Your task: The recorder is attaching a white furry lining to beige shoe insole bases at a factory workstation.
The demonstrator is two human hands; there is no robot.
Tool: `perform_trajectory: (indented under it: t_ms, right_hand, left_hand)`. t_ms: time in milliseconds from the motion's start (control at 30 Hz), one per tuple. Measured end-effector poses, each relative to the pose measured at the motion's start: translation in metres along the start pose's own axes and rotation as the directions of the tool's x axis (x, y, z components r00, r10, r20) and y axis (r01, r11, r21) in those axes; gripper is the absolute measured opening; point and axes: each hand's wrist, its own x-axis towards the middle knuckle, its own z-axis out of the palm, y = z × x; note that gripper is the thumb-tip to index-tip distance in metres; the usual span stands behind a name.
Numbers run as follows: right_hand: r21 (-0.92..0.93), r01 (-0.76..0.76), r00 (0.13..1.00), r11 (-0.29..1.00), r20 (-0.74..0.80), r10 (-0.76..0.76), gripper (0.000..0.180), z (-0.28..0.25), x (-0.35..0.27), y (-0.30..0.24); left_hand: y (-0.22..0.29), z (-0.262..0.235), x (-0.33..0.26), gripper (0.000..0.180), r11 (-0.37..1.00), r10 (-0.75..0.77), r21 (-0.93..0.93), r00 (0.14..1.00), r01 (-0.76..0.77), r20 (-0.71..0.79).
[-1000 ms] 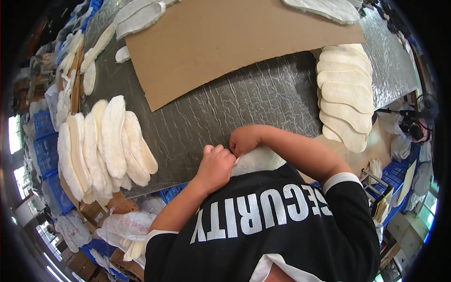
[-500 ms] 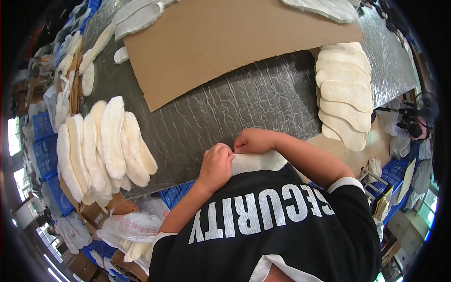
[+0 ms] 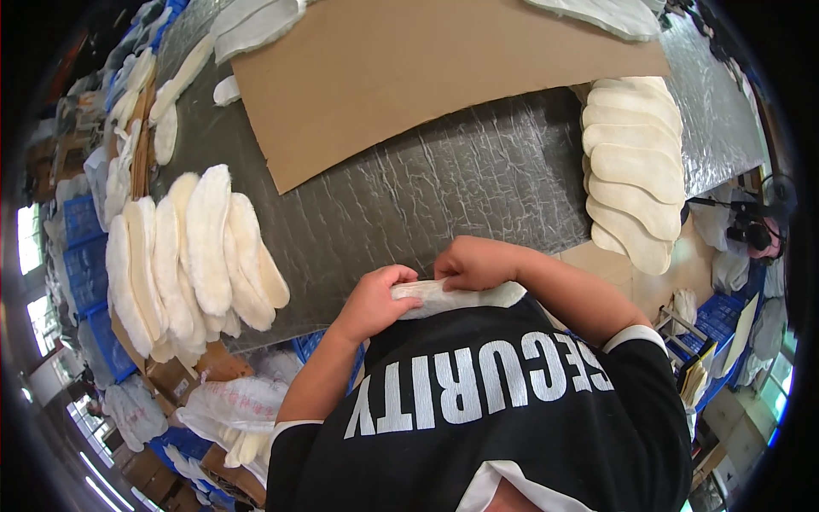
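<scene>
A cream fleece insole point(image 3: 461, 299) lies across in front of my chest, at the table's near edge. My left hand point(image 3: 378, 299) grips its left end, with the thumb along the near face and the fingers behind. My right hand point(image 3: 478, 263) is closed on its upper edge, fingers curled and partly hidden. To the left, fluffy cream insoles point(image 3: 207, 247) lie in an overlapping heap. At the right, a row of flatter cream insoles point(image 3: 636, 162) is fanned out in a stack.
A big brown cardboard sheet point(image 3: 444, 77) covers the far part of the dark, plastic-covered table point(image 3: 367, 213). White pieces point(image 3: 256, 26) rest on its far left corner. Blue crates point(image 3: 85, 256) stand at the left, and plastic bags point(image 3: 235, 405) sit below the near left edge.
My left hand has shifted left along the insole, its thumb now stretched along the near face. The right hand has moved slightly right. More of the insole's left end shows between them.
</scene>
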Motion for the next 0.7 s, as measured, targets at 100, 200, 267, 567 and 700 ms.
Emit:
perform_trajectory:
  t_ms: [100, 200, 267, 567, 700]
  right_hand:
    - [0.017, -0.008, 1.000, 1.000, 0.015, 0.008, 0.014, 0.000, 0.001, -0.001]
    - [0.011, -0.007, 1.000, 1.000, 0.015, 0.007, 0.014, 0.001, 0.001, 0.002]
    - [0.016, 0.005, 1.000, 1.000, 0.017, -0.005, 0.013, 0.000, 0.000, 0.003]
    - [0.063, 0.002, 1.000, 0.998, 0.017, -0.003, 0.012, 0.001, -0.002, 0.006]
    - [0.076, -0.013, 1.000, 0.997, 0.020, 0.012, 0.011, 0.001, -0.002, 0.005]
  left_hand:
    - [0.001, 0.003, 0.000, 0.038, 0.996, 0.039, 0.075, 0.999, -0.038, -0.002]
    - [0.002, 0.005, 0.000, 0.038, 0.993, 0.057, 0.102, 0.998, -0.056, -0.009]
    - [0.001, 0.006, 0.000, 0.035, 0.985, 0.114, 0.132, 0.993, -0.110, -0.030]
    - [-0.008, 0.005, -0.011, 0.019, 0.909, 0.373, 0.253, 0.917, -0.331, -0.142]
    - [-0.009, 0.009, -0.013, 0.017, 0.862, 0.447, 0.361, 0.869, -0.356, -0.212]
